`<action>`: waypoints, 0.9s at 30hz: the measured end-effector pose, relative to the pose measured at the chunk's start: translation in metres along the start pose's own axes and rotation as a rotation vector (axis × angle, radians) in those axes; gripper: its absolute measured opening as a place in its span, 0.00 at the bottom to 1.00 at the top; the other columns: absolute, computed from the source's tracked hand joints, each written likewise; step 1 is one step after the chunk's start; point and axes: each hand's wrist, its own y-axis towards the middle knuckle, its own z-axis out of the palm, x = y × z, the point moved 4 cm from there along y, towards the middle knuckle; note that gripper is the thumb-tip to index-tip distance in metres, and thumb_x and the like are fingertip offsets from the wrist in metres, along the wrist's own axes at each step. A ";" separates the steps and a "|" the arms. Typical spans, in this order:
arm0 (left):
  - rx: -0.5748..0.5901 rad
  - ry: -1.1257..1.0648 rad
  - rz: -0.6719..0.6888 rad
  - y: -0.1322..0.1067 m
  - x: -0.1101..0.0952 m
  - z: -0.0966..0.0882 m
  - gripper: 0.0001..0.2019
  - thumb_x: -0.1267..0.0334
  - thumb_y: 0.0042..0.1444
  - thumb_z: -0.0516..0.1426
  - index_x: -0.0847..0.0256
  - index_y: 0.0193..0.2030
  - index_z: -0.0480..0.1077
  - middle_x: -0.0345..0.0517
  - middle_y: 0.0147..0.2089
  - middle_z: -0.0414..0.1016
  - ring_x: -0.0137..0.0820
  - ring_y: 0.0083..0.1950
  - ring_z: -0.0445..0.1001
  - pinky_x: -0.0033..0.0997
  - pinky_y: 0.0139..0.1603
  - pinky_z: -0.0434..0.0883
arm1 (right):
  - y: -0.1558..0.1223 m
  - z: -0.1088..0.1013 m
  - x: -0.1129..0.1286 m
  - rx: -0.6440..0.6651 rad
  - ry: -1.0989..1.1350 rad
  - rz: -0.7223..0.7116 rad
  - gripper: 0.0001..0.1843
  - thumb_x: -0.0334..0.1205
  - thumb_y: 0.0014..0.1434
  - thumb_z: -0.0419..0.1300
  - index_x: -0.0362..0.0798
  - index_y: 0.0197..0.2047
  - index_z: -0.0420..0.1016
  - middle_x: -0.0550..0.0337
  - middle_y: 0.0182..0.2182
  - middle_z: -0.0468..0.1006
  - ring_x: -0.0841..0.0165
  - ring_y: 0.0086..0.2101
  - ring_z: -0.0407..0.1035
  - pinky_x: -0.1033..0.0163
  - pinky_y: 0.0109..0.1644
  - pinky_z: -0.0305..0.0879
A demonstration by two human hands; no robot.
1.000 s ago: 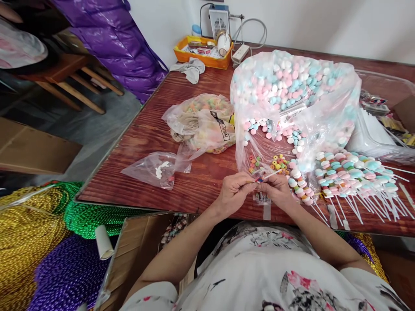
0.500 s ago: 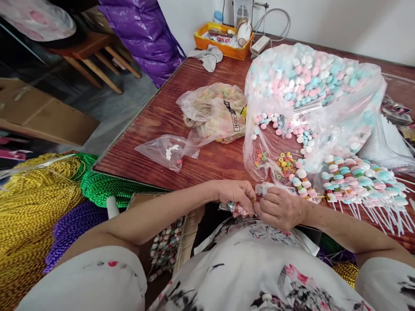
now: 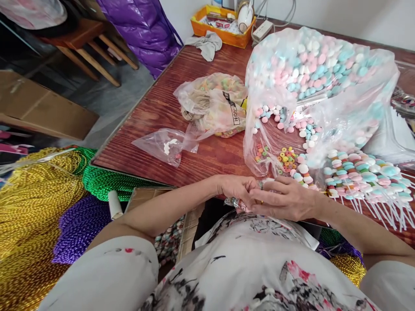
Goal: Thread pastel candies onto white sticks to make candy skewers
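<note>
My left hand (image 3: 238,189) is closed, thumb against fingers, on a small clear plastic packet (image 3: 232,201) with something pinkish inside. Its shiny end shows below my fingers, close to the shirt. My right hand (image 3: 287,198) meets it from the other side, fingers fairly straight and fingertips on the packet's neck, where the grip is mostly hidden. Just beyond the hands lie ring-shaped coloured beads (image 3: 287,159). Close to my right wrist are candy-like skewers (image 3: 359,175) of pink, white and blue discs on white sticks.
A big clear bag (image 3: 324,65) of pastel discs fills the table's right. Left of it are a bag of rings (image 3: 223,101) and a small clear bag (image 3: 158,147). An orange tray (image 3: 223,32) stands behind. Gold bead strands (image 3: 39,207) hang beside the table, near a box (image 3: 147,194).
My right hand's fingers have straightened from a curled grip and reach across toward my left hand. Both hands stay together at the packet. The view has tilted slightly down.
</note>
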 end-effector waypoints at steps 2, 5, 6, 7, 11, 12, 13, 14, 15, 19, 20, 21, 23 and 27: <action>0.037 0.017 -0.010 0.003 0.001 0.003 0.14 0.54 0.34 0.73 0.61 0.21 0.78 0.44 0.19 0.76 0.31 0.16 0.70 0.28 0.15 0.71 | 0.003 0.007 0.002 -0.010 0.084 -0.044 0.14 0.35 0.68 0.53 0.47 0.55 0.71 0.55 0.49 0.79 0.67 0.44 0.69 0.60 0.37 0.61; 0.085 0.025 -0.024 0.005 0.004 0.007 0.15 0.52 0.35 0.73 0.60 0.22 0.78 0.45 0.20 0.76 0.33 0.17 0.72 0.30 0.15 0.72 | 0.007 0.015 0.002 -0.062 0.168 -0.062 0.08 0.33 0.67 0.54 0.44 0.47 0.74 0.56 0.41 0.81 0.69 0.40 0.70 0.60 0.35 0.61; 0.097 0.025 -0.027 0.006 0.005 0.008 0.15 0.51 0.36 0.73 0.60 0.23 0.79 0.45 0.20 0.76 0.33 0.17 0.72 0.30 0.15 0.72 | 0.007 0.016 0.003 -0.082 0.165 -0.093 0.07 0.32 0.67 0.55 0.45 0.43 0.75 0.57 0.41 0.81 0.69 0.38 0.70 0.60 0.35 0.60; 0.112 0.026 -0.033 0.006 0.006 0.009 0.16 0.50 0.37 0.72 0.60 0.23 0.79 0.45 0.20 0.76 0.32 0.18 0.72 0.30 0.15 0.72 | 0.007 0.017 0.004 -0.099 0.150 -0.131 0.07 0.32 0.67 0.55 0.46 0.41 0.75 0.57 0.41 0.81 0.69 0.37 0.70 0.60 0.34 0.60; 0.171 0.049 -0.057 0.005 0.011 0.011 0.18 0.47 0.36 0.72 0.59 0.22 0.78 0.45 0.20 0.76 0.33 0.19 0.73 0.32 0.17 0.74 | 0.006 0.023 0.008 -0.133 0.097 -0.216 0.10 0.34 0.68 0.53 0.48 0.39 0.76 0.56 0.36 0.79 0.69 0.33 0.69 0.60 0.32 0.59; 0.175 0.052 -0.058 0.006 0.011 0.011 0.18 0.47 0.36 0.72 0.59 0.22 0.78 0.45 0.20 0.76 0.34 0.19 0.73 0.33 0.17 0.74 | 0.006 0.024 0.009 -0.142 0.097 -0.215 0.10 0.35 0.68 0.53 0.48 0.39 0.76 0.56 0.35 0.78 0.69 0.33 0.68 0.60 0.31 0.59; 0.173 0.052 -0.057 0.007 0.012 0.012 0.18 0.47 0.36 0.72 0.59 0.23 0.78 0.45 0.21 0.76 0.34 0.19 0.73 0.34 0.17 0.74 | 0.006 0.025 0.010 -0.155 0.099 -0.215 0.09 0.35 0.67 0.54 0.48 0.39 0.75 0.56 0.34 0.77 0.69 0.32 0.68 0.60 0.31 0.58; 0.169 0.048 -0.057 0.007 0.012 0.013 0.18 0.47 0.35 0.72 0.59 0.23 0.78 0.45 0.21 0.77 0.35 0.19 0.73 0.35 0.17 0.74 | 0.007 0.026 0.011 -0.166 0.103 -0.215 0.08 0.35 0.67 0.55 0.47 0.39 0.75 0.56 0.32 0.76 0.69 0.31 0.67 0.60 0.31 0.58; 0.165 0.041 -0.059 0.008 0.011 0.014 0.18 0.47 0.35 0.72 0.59 0.24 0.78 0.45 0.22 0.77 0.35 0.20 0.73 0.35 0.17 0.74 | 0.007 0.027 0.012 -0.174 0.107 -0.214 0.07 0.34 0.66 0.55 0.46 0.39 0.75 0.57 0.30 0.75 0.69 0.29 0.66 0.60 0.31 0.58; 0.104 0.126 0.002 0.005 0.005 0.008 0.20 0.52 0.28 0.74 0.58 0.27 0.78 0.42 0.26 0.79 0.36 0.24 0.76 0.33 0.21 0.73 | 0.010 0.029 0.019 -0.098 0.115 -0.142 0.07 0.35 0.66 0.55 0.42 0.40 0.74 0.58 0.27 0.70 0.68 0.28 0.64 0.60 0.32 0.58; 0.023 0.201 0.058 0.002 0.000 0.001 0.20 0.54 0.25 0.75 0.57 0.26 0.78 0.39 0.25 0.78 0.35 0.24 0.75 0.32 0.21 0.72 | 0.010 0.029 0.020 -0.051 0.116 -0.096 0.08 0.35 0.66 0.54 0.42 0.41 0.73 0.58 0.27 0.70 0.67 0.29 0.64 0.60 0.33 0.58; -0.104 0.299 0.131 -0.004 -0.008 -0.007 0.19 0.56 0.22 0.75 0.57 0.23 0.76 0.36 0.22 0.76 0.33 0.23 0.73 0.30 0.20 0.70 | 0.010 0.030 0.020 0.006 0.119 -0.043 0.09 0.34 0.66 0.52 0.41 0.42 0.73 0.57 0.28 0.70 0.67 0.29 0.64 0.60 0.32 0.58; -0.403 0.550 0.260 -0.022 -0.028 -0.021 0.18 0.58 0.22 0.75 0.57 0.17 0.72 0.33 0.16 0.68 0.30 0.20 0.68 0.27 0.20 0.64 | 0.009 0.034 0.017 0.128 0.128 0.079 0.09 0.32 0.65 0.51 0.42 0.41 0.72 0.55 0.29 0.71 0.67 0.30 0.64 0.61 0.32 0.57; -0.767 1.288 0.199 -0.048 -0.070 0.004 0.10 0.65 0.48 0.65 0.60 0.20 0.70 0.43 0.23 0.68 0.35 0.30 0.70 0.34 0.34 0.66 | 0.007 0.041 -0.011 0.188 0.171 0.358 0.09 0.30 0.60 0.52 0.43 0.35 0.73 0.54 0.28 0.73 0.68 0.28 0.63 0.62 0.31 0.55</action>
